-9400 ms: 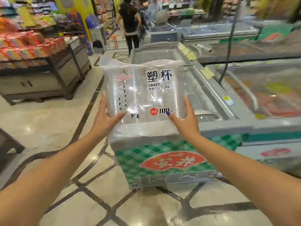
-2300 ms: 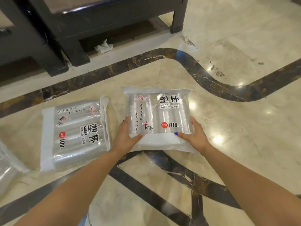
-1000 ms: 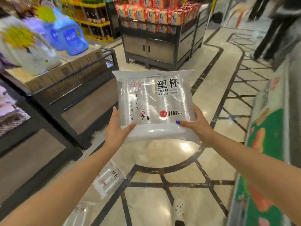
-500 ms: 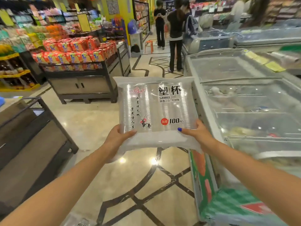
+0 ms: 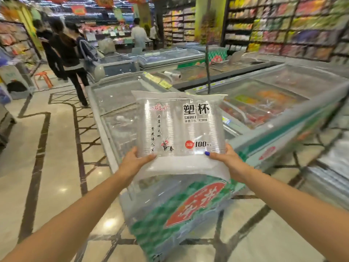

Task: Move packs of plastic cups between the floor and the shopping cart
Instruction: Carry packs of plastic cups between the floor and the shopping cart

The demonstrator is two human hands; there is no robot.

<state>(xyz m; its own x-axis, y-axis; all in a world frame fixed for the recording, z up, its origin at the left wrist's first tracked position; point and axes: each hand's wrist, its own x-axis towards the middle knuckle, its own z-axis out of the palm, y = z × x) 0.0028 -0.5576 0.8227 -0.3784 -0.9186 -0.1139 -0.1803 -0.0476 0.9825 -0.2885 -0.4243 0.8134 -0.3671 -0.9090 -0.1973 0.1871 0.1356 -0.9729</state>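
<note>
Holding pack of plastic cups (image 5: 179,129) upright by bottom corners, left hand (image 5: 132,161) and right hand (image 5: 224,157) pinching; label readable above grip, freezer (image 5: 117,95) beyond.

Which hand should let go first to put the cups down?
Neither is clearly better. The left hand and right hand each grip a bottom corner of the pack of cups, level and evenly. Probably use both.

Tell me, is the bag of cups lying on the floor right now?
No, the pack of plastic cups is up in the air, with the left hand and the right hand gripping its bottom corners.
</note>
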